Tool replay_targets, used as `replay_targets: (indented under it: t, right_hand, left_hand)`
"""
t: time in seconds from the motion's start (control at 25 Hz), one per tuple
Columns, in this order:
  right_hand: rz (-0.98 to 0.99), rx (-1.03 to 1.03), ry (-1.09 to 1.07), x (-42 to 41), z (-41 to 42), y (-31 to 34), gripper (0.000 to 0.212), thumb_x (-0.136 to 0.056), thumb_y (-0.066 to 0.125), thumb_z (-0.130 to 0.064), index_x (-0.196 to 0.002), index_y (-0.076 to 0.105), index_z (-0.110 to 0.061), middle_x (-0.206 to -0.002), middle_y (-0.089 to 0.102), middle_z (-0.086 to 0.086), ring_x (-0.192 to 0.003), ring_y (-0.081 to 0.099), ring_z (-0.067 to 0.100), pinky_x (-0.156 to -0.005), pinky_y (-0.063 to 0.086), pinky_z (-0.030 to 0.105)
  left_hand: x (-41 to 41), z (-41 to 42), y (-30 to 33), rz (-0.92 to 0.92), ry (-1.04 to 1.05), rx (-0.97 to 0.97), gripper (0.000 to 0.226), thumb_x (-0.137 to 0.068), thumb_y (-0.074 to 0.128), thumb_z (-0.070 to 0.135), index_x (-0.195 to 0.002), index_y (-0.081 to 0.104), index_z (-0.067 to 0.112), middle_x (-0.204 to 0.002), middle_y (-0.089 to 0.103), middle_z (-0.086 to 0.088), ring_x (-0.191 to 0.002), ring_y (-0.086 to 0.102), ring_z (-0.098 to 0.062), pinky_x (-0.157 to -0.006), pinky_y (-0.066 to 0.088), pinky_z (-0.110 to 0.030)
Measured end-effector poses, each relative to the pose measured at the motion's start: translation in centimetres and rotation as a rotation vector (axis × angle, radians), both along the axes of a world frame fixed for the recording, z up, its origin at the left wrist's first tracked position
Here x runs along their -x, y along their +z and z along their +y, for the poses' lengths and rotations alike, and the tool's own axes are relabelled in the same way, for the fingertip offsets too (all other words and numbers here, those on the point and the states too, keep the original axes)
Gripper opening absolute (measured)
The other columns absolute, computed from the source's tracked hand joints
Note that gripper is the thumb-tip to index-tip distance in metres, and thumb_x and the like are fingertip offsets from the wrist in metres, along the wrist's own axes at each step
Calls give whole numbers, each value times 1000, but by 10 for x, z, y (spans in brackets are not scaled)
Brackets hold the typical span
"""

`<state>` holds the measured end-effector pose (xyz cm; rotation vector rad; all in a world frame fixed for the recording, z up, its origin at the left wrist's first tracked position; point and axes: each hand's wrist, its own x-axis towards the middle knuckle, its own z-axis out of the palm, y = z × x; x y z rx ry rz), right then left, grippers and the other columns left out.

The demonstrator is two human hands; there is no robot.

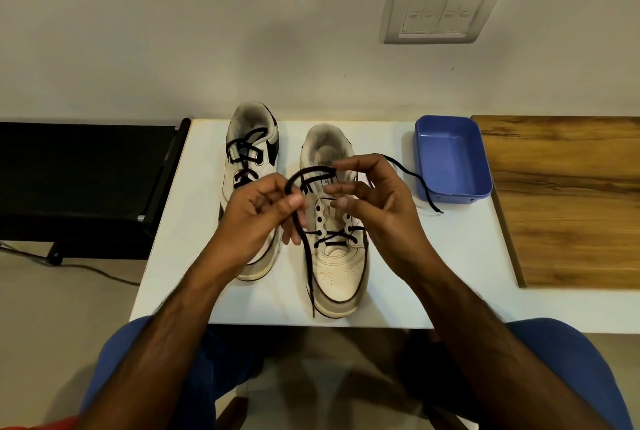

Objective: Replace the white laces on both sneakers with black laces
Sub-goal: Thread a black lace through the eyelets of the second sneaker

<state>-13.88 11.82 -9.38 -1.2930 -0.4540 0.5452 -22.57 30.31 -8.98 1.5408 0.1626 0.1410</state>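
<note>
Work surface: white table (398,273), with both sneakers standing side by side, toes toward the person.
Left sneaker (250,166): at 11 o'clock from the hands, fully laced in black, lace ends looped loosely over the tongue.
Right sneaker (334,256): at centre, black lace (304,256) threaded through the lowest eyelets only; upper eyelets unthreaded.
Left hand (263,218): fingers curled, thumb and forefinger pinching one run of the black lace, which arches up toward the right hand and also trails down past the toe at 6 o'clock.
Right hand (370,190): fingers curled above the tongue, fingertips pinching the lace at the top of the arch.
Free lace end: runs from the right hand toward 3 o'clock and lies on the table just beside the tray.
Blue plastic tray (452,155): at 2 o'clock from the right sneaker.
Wooden board (571,201): at 3 o'clock, beside the tray.
</note>
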Motion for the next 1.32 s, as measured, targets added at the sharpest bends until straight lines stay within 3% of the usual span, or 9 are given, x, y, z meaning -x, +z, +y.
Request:
replay_targets:
  t: [0.16,0.28,0.52,0.64,0.76,0.92,1.08,1.2,1.32]
  right_hand:
    - [-115,286,54,7,3,-3,25,-93,70,-32,-115,63,-21,-113,69,0,-105,68,16,-88,57,35]
    - [60,235,285,8,3,-4,30,-99,61,-22,-125,63,-7,-106,75,11,-103,72,22,-96,55,33]
    - [114,281,244,-11,-11,-6,18,-98,62,-10,-110,73,-1,-79,67,7,-67,60,16,-67,51,26]
    - [61,326,139,-21,-22,-7,22,-99,56,0,-112,74,-4,-86,72,9,-76,61,18,-70,52,26]
    - [-11,352,59,-26,-25,-6,24,-97,55,8,-111,72,-1,-91,76,13,-76,69,18,-69,56,25]
    - [-231,511,-33,-26,-22,-3,6,-88,76,-12,-91,76,-18,-81,76,-6,-74,70,7,-66,54,21]
    - [-342,462,137,-20,-16,3,19,-93,69,-9,-103,78,-22,-98,74,-7,-97,70,10,-86,57,27]
    - [-245,385,80,-19,-15,3,16,-91,70,-2,-101,73,-14,-88,77,1,-85,74,16,-79,59,30]
    - [-261,431,-76,-18,-14,-1,14,-82,81,-9,-90,71,-14,-77,75,-1,-72,73,13,-70,60,28]
  left_hand:
    - [-5,-7,2,-41,225,194,16,-83,64,17,-91,61,3,-76,73,-4,-70,72,-20,-64,59,-29]
    - [-5,-4,-3,-48,295,73,14,-82,69,13,-91,65,4,-79,75,-5,-76,74,-25,-72,60,-33]
    - [-3,7,-1,-9,466,-96,10,-86,75,7,-85,69,14,-76,74,0,-66,71,-18,-64,56,-30]
    - [1,19,-6,117,523,-333,10,-86,79,17,-83,69,19,-75,72,7,-69,67,-20,-73,59,-41]
    - [1,20,-8,188,551,-665,30,-84,82,25,-101,58,21,-90,62,16,-85,61,-16,-84,54,-49]
    - [2,6,-4,-183,538,-982,44,-88,74,24,-125,52,11,-123,47,-2,-111,51,-24,-96,33,-33]
    - [0,-26,-9,-199,32,-858,39,-96,63,35,-132,56,21,-110,63,18,-107,60,-4,-97,40,-34]
    - [-4,-32,-14,-122,10,-608,36,-92,73,14,-126,62,21,-82,62,10,-71,66,-13,-70,52,-21]
    - [-7,-29,-16,-140,74,-566,26,-89,74,8,-112,72,18,-78,69,8,-66,69,-10,-64,57,-23]
